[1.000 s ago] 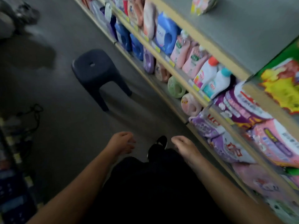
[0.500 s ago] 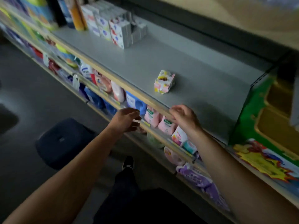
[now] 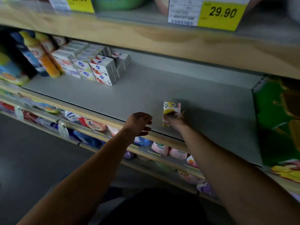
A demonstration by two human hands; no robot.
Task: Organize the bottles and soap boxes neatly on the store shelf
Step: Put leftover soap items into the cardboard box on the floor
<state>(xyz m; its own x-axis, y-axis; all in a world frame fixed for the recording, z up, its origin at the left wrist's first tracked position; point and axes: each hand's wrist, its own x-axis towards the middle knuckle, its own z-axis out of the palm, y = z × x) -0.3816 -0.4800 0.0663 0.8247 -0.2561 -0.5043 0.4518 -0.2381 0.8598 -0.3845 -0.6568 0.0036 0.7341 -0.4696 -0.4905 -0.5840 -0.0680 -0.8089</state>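
A small yellow-and-pink soap box [image 3: 171, 108] sits on the grey shelf [image 3: 146, 95], near its front edge. My right hand [image 3: 174, 120] grips the box from below and behind. My left hand [image 3: 139, 123] hovers just left of it over the shelf's front lip, fingers loosely curled and holding nothing. A stacked block of white, red and blue soap boxes [image 3: 97, 69] stands at the back left of the same shelf. Tall bottles [image 3: 43, 57] lean further left.
A wooden shelf [image 3: 178, 41] with yellow price tags [image 3: 222, 15] hangs close overhead. A green display carton [image 3: 279, 120] closes off the shelf's right end. Lower shelves hold pink and blue detergent bottles [image 3: 159, 147]. Dark floor lies at lower left.
The view rose from the floor and lower shelves to the grey shelf. My right hand reached forward from the shelf edge and took hold of the lone soap box; my left hand lifted to the shelf lip.
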